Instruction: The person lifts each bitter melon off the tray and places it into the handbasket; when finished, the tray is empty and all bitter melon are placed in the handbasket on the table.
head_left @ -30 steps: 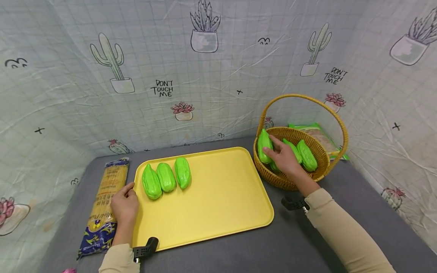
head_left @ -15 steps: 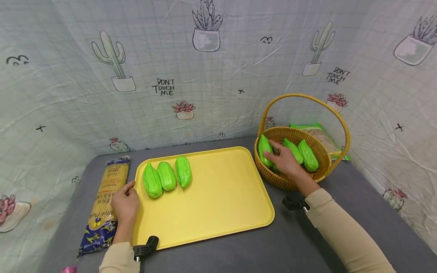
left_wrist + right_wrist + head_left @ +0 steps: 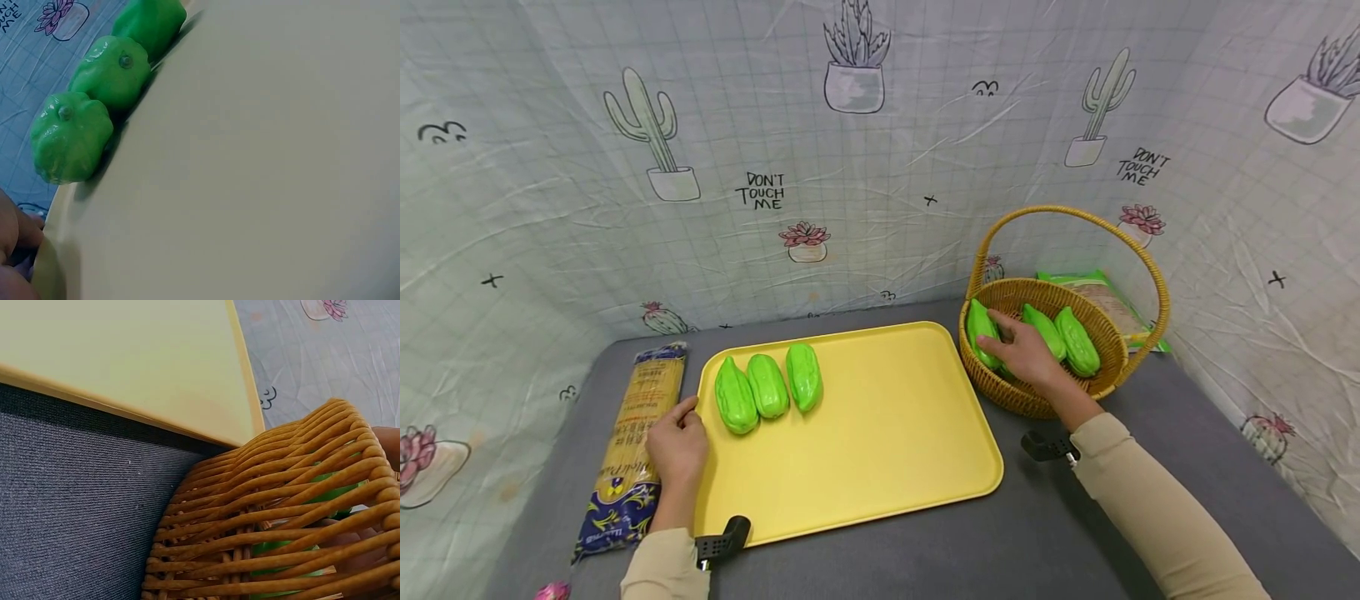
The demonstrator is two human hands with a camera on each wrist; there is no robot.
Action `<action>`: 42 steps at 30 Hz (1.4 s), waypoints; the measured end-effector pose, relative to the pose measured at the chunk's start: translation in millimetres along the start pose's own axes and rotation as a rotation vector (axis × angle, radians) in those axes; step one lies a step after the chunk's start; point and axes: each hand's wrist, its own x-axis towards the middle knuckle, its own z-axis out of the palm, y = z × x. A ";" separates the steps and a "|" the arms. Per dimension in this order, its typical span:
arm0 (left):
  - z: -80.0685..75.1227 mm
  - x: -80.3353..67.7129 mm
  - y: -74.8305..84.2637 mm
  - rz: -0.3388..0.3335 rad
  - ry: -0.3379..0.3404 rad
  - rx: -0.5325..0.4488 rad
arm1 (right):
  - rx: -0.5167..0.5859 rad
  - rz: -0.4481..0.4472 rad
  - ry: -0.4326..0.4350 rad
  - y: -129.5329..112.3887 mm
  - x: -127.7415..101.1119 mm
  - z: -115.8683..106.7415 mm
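Observation:
A yellow tray (image 3: 887, 450) lies on the grey table and holds three green gourds (image 3: 767, 387) in a row at its far left. My left hand (image 3: 679, 425) rests against the tray's left rim, thumb along the edge; the left wrist view shows its fingers (image 3: 12, 244) beside the rim and the gourds (image 3: 70, 137). My right hand (image 3: 1000, 333) is inside the wicker basket (image 3: 1037, 400), fingers curled over the leftmost green gourd (image 3: 979, 329). Two more gourds (image 3: 1075, 342) lie to its right. Through the weave (image 3: 262, 506) green (image 3: 275, 550) shows.
A long pasta packet (image 3: 632, 433) lies left of the tray, under my left wrist. A green packet (image 3: 1108, 300) lies behind the basket. Cactus-print cloth walls close in the back and both sides. The basket's tall handle (image 3: 1075, 215) arches over my right hand.
The gourd under my right hand has sunk a little lower in the basket and the hand has settled onto it. My left hand has stayed put.

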 end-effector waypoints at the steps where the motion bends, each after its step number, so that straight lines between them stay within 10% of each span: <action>1: -0.2 0.3 -0.3 -0.002 0.001 0.001 | -0.001 -0.003 -0.001 -0.6 0.0 0.2; 42: 2.4 3.4 8.6 -0.007 0.035 0.052 | -0.248 -0.019 -0.032 -0.5 2.3 5.6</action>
